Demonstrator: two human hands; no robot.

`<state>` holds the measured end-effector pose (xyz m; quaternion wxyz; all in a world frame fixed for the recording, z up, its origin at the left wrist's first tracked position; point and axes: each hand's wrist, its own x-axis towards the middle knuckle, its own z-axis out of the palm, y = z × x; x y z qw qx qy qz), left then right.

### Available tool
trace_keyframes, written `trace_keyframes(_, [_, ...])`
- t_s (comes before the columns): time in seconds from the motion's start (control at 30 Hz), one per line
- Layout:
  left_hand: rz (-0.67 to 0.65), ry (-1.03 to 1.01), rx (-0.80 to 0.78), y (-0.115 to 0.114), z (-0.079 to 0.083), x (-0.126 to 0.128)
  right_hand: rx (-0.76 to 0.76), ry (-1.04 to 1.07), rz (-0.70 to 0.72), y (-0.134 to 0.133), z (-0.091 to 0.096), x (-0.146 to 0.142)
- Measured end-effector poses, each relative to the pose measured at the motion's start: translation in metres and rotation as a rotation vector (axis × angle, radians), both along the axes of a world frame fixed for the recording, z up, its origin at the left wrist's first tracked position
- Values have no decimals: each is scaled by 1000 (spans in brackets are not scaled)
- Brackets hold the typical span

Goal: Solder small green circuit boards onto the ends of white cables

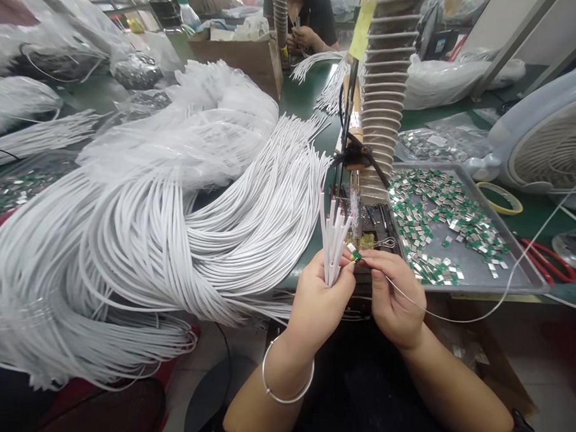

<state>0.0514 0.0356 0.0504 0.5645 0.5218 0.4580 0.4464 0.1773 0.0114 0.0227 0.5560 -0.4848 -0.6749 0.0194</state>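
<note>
My left hand [318, 304] is closed around a small bunch of white cable ends [333, 236] that stick up from the fist. My right hand [391, 294] pinches a tiny green circuit chip [355, 254] against one cable tip, and a thin solder wire [464, 313] runs off from this hand to the right. Just beyond both hands stands a soldering iron [355, 210] on a dark stand. A huge bundle of white cables [141, 248] spreads over the green table to the left.
A grey metal tray [520, 276] of several green chips lies right of the iron. A ribbed fume hose [383, 97] rises behind it. A white fan [547, 147], a yellow tape roll [500, 197] and red scissors [547, 259] sit far right. Another person works at the table's far end.
</note>
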Motion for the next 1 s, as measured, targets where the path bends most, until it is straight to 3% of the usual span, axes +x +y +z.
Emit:
trace_keyframes(0.37, [-53,123,-54,-4,0,-5,-21,108,-41,-4,-8,3])
trace_keyframes(0.77, [-65,83,-130,-1,-5,-6,-34,108,9,-3,-7,2])
trace_keyframes(1.0, [-47,44,-138,3,-2,-4,36,45,-19,1,-3,1])
